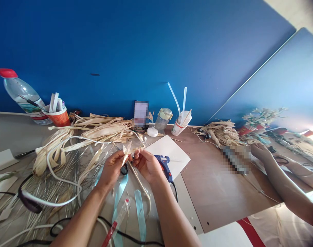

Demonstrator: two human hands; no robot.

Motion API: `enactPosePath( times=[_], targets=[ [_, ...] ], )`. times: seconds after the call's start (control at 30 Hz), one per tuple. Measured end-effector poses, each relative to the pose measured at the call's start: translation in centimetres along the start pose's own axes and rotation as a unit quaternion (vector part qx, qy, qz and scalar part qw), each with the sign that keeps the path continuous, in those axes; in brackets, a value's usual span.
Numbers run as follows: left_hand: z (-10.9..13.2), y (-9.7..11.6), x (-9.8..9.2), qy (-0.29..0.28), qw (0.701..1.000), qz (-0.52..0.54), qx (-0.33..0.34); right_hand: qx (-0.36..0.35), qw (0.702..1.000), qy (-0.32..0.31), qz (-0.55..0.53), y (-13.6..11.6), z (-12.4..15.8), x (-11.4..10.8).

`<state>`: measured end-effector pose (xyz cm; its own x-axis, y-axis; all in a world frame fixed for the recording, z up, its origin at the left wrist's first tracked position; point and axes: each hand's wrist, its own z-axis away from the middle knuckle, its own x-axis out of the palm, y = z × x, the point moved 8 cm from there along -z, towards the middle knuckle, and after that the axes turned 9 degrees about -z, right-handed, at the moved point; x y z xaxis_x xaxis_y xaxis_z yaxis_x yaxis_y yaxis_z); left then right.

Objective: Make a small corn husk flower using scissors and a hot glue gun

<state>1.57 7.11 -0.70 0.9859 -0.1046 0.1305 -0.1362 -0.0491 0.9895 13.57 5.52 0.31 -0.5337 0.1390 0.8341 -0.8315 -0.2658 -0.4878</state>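
My left hand (112, 168) and my right hand (147, 164) meet over the table, both pinching a small piece made of dried corn husk (127, 151) with pointed tips sticking up. A thin pale stem (139, 181) runs down from it between my wrists. Just right of my right hand lies a blue glue gun (164, 166), its black cord trailing toward me, on the edge of a white sheet (171, 152).
Loose corn husks (99, 132) pile up at the back left, beside an orange cup (57, 116) and a water bottle (22, 96). A paper cup with glue sticks (180, 125) and a jar (163, 120) stand by the blue wall. Another person's arms (277, 175) work at right.
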Motion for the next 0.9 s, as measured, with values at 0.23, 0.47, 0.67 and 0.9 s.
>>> enactPosePath(
  times=[0.23,0.47,0.67,0.9],
  targets=[
    [-0.1,0.0,-0.3,0.018,0.999,0.025,-0.024,-0.015,0.999,0.009,0.039,-0.2,0.3,0.2],
    [-0.4,1.3,-2.0,0.094,0.991,0.083,0.043,-0.152,0.978,0.035,0.136,-2.3,0.6,0.1],
    [-0.6,1.3,-2.6,0.117,0.987,0.080,0.075,-0.196,0.968,0.062,0.141,-2.9,0.6,-0.2],
    [-0.4,1.8,-3.6,0.167,0.979,0.090,0.079,-0.231,0.951,0.072,0.191,-3.2,0.5,-0.5]
  ],
)
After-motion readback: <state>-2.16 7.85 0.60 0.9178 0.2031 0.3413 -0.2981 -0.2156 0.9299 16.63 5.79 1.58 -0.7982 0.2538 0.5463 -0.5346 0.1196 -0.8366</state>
